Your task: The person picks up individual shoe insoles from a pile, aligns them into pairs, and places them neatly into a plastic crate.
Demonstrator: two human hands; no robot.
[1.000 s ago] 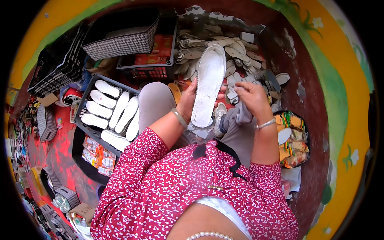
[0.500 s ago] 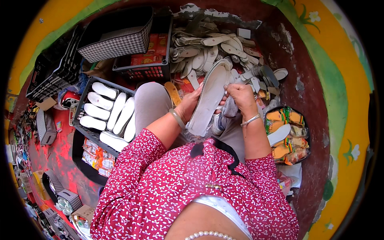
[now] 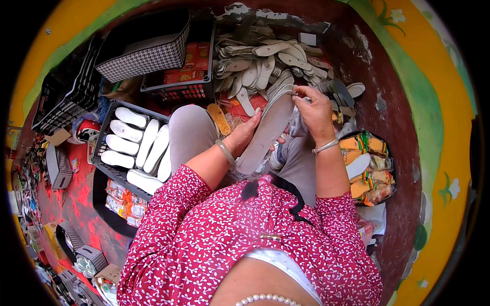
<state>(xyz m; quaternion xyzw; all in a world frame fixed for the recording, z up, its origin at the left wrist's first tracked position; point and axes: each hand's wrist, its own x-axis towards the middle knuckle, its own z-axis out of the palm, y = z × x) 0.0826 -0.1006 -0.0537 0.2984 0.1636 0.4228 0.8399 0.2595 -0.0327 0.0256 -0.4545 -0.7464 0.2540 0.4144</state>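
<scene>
In my left hand is a thin stack of shoe insoles, its fingers wrapped round the long edge. The top insole has a plain greyish face, and several edges show layered at the upper left. At the toe end my right hand is closed, thumb and finger pinched against the edge of the insole. A bunched grey cloth shows under the right hand; whether that hand grips it I cannot tell. The stack is tilted above my lap, between my knees.
A big heap of loose insoles lies ahead. To the left, a black crate holds white insoles. Packaged yellow insoles fill a container at the right, beside the wall. Farther back stand a houndstooth basket and a crate with red boxes.
The top insole's face looks greyer now, and more layered edges show at the stack's upper left. My right hand has moved up toward the toe end. My left hand keeps its hold.
</scene>
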